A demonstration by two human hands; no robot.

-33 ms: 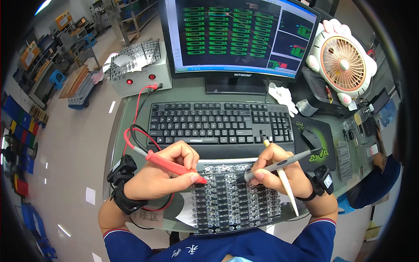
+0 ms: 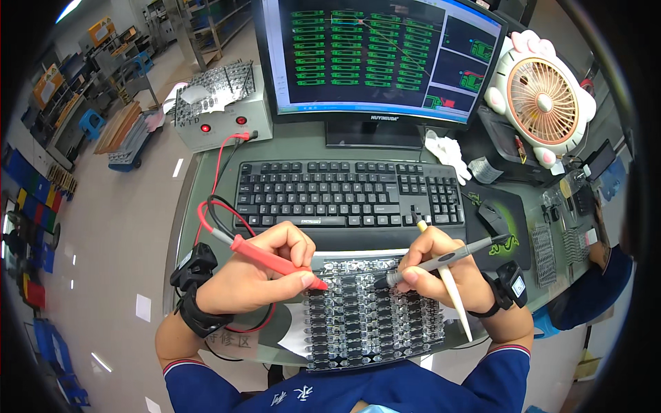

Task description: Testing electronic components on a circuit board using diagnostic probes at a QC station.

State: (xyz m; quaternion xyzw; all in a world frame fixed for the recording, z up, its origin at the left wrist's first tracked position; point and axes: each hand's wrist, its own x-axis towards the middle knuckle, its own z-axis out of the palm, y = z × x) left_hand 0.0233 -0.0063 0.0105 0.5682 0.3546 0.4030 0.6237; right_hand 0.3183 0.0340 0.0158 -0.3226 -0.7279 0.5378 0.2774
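My left hand (image 2: pixel 248 282) is closed around a red test probe (image 2: pixel 268 258), whose tip points down at the upper left of a panel of small circuit boards (image 2: pixel 372 327). In my right hand (image 2: pixel 463 275) is a grey test probe (image 2: pixel 441 260) with a dark tip slanting down to the panel's upper middle. A slim cream-coloured stick (image 2: pixel 454 303) crosses that probe and is held in the same hand. Whether either tip touches metal is too small to tell. The black-and-silver panel lies in front of me, partly over a white sheet (image 2: pixel 296 334).
Beyond my hands stands a black keyboard (image 2: pixel 317 196), below a monitor (image 2: pixel 372 62) showing green board outlines. A mouse (image 2: pixel 491 219) and a fan (image 2: pixel 540 103) are at right. Red and black leads run to a grey box (image 2: pixel 224 124). At far right is another person's arm (image 2: pixel 597 255).
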